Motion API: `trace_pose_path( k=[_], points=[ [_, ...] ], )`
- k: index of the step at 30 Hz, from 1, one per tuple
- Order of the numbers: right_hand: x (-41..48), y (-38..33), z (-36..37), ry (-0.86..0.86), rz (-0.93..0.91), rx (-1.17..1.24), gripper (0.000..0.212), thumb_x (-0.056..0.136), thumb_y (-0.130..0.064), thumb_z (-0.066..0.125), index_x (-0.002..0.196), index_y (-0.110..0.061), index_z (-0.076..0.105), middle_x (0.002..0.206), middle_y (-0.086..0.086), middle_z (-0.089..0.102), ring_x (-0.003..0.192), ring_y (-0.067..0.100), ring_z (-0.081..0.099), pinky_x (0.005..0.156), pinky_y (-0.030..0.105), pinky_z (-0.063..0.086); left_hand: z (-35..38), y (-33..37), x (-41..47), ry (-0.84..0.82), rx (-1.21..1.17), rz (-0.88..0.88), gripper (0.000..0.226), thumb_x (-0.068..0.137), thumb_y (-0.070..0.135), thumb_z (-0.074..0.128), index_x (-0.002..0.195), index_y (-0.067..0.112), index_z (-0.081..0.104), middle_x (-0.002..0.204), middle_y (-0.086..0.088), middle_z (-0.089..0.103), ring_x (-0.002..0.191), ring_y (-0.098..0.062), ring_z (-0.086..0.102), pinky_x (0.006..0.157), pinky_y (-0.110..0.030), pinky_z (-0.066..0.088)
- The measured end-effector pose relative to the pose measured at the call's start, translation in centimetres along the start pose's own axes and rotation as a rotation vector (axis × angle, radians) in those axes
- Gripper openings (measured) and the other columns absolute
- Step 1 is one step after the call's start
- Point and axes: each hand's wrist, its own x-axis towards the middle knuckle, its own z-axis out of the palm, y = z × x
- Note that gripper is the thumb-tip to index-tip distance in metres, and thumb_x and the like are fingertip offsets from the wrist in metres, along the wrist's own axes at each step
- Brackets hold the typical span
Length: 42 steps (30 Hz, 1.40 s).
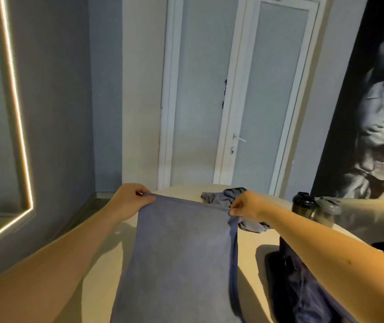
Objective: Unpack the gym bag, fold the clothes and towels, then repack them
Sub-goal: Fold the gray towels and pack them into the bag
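Note:
A blue-grey towel (181, 257) hangs stretched in front of me above a cream table (107, 257). My left hand (131, 198) pinches its top left corner. At the top right corner, my right hand (244, 206) pinches the cloth. Behind the towel a crumpled grey-blue garment (223, 197) lies on the far part of the table. The dark gym bag (303, 283) sits at the right under my right forearm, which partly hides it.
Two dark shaker bottles (312, 208) stand at the table's right side. A white glazed door (240, 94) is straight ahead. A mirror with a lit edge (20, 136) hangs on the left wall. A dark poster (377, 108) covers the right wall.

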Motion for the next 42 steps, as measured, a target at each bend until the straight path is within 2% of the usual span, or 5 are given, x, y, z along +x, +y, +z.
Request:
trace_pose_path(
  k=[3,9,13,27,42],
  points=[
    [-2.7,-0.8,-3.2,0.040,-0.019,0.012,0.018,0.089,-0.023,0.075,0.102,-0.011,0.079,0.102,0.006,0.075,0.094,0.025,0.068,0.086,0.036,0.055,-3.0,3.8,-1.4,0.002,0.050,0.088,0.008,0.087,0.021,0.078,0.082,0.026,0.075,0.084,0.008,0.073,0.080,-0.003,0.065,0.065,-0.012,0.044],
    [-6.9,-2.3,-7.7,0.001,-0.033,-0.214,0.020,0.088,-0.030,0.070,0.091,-0.012,0.077,0.086,0.012,0.068,0.073,0.024,0.056,0.062,0.031,0.045,-6.6,11.1,-3.5,0.042,0.072,0.200,0.009,0.085,0.023,0.081,0.080,0.027,0.075,0.082,0.008,0.073,0.078,-0.004,0.065,0.065,-0.014,0.043],
    [-8.6,-3.0,-10.3,0.075,-0.027,-0.161,0.024,0.086,-0.034,0.073,0.097,-0.013,0.079,0.093,0.005,0.073,0.086,0.024,0.066,0.079,0.036,0.055,-8.3,14.2,-4.2,0.087,0.070,0.214,0.011,0.082,0.028,0.084,0.080,0.021,0.076,0.079,0.005,0.072,0.076,-0.007,0.064,0.065,-0.021,0.044],
    [-9.9,-4.2,-13.1,0.290,-0.065,-0.055,0.032,0.091,-0.030,0.070,0.092,0.002,0.074,0.092,0.023,0.070,0.087,0.039,0.067,0.077,0.051,0.057,-10.7,16.7,-5.2,0.177,0.242,0.234,0.028,0.078,0.036,0.085,0.073,0.016,0.067,0.074,-0.001,0.066,0.071,-0.016,0.060,0.057,-0.028,0.039],
    [-9.0,-3.2,-11.2,0.419,-0.093,0.032,0.013,0.094,-0.020,0.063,0.095,-0.008,0.068,0.088,0.010,0.069,0.081,0.027,0.065,0.077,0.046,0.060,-11.0,13.8,-6.2,-0.113,0.322,0.175,0.024,0.086,0.038,0.079,0.085,0.016,0.070,0.088,0.000,0.069,0.080,-0.011,0.062,0.063,-0.022,0.042]
  ],
)
